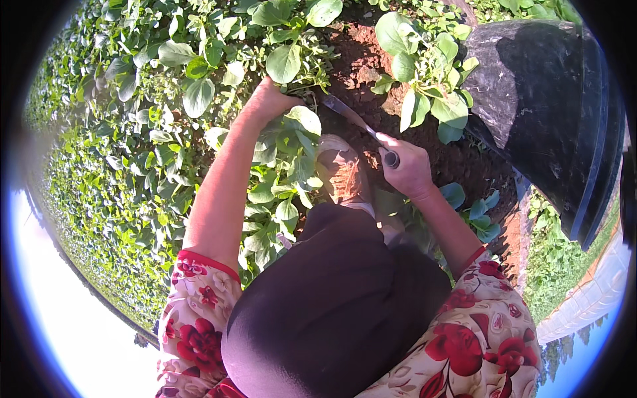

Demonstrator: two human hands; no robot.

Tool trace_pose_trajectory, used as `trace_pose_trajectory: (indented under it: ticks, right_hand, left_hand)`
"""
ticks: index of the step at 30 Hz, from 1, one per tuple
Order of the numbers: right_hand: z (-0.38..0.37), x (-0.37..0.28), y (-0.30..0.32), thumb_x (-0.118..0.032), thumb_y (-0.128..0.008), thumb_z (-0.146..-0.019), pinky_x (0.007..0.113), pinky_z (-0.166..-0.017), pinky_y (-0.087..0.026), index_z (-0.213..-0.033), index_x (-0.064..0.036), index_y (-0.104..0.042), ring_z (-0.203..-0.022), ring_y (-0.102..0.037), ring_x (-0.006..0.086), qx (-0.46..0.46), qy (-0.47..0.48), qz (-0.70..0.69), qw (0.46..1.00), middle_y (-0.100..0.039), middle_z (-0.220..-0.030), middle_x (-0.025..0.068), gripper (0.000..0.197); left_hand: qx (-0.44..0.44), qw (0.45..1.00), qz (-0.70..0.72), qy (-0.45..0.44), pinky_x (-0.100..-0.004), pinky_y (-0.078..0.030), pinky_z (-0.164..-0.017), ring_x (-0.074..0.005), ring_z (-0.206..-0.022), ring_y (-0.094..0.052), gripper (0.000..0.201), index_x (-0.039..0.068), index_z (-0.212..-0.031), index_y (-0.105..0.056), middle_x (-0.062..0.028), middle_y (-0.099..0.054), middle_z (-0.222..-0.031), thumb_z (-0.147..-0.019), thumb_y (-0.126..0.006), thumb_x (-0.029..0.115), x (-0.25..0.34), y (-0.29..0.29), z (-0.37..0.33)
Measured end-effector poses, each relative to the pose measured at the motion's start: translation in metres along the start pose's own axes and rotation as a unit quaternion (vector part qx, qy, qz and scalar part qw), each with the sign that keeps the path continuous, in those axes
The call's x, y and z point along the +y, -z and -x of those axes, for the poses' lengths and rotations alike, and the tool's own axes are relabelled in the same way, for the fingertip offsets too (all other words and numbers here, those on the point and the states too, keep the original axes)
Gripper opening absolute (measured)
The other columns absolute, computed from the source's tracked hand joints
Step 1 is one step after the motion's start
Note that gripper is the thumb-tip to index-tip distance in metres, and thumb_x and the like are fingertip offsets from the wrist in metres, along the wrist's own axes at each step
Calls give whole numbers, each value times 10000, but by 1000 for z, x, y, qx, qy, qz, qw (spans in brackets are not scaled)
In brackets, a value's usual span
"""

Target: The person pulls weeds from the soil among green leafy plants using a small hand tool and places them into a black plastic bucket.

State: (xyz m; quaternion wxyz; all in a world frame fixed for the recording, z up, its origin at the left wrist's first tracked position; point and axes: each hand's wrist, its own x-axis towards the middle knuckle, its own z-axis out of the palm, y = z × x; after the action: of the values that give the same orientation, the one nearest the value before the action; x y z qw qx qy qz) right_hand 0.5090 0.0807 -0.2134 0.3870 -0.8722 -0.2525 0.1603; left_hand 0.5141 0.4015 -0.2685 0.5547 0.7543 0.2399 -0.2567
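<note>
Probably the leafy plant (283, 64) tears easily — hold its base; right hand (406, 169) clasps knife (352, 115), left hand (271, 103) — grip I cannot tell.

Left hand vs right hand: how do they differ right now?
The right hand grips a bladed tool; the left hand shows no tool. The left hand reaches in among the leafy plants, fingers mostly hidden; the right hand is clear of them, its closed fingers partly visible. Both are bare.
</note>
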Motion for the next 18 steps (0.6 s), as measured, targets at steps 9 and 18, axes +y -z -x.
trace_pose_trajectory:
  ticks: [9,18]
  right_hand:
    - [-34,-5,-72,-69,-662,-759,328,-624,-534,-1094,-77,-659,-659,-645,251,-4,-72,-190,979,-672,-796,125,335]
    - [-6,-6,-16,-44,-597,-766,368,-609,-535,-1025,-84,-657,-669,-651,286,17,5,-69,997,-668,-794,129,269]
  left_hand:
    - [57,921,-386,-13,-387,-531,-821,-316,-946,-651,376,27,-1023,-644,-182,-661,-982,-697,-712,200,-3,-11,1]
    - [169,980,24,100,-309,-530,-741,-185,-804,-669,355,-8,-1035,-658,-124,-702,-920,-717,-746,124,7,-15,39]
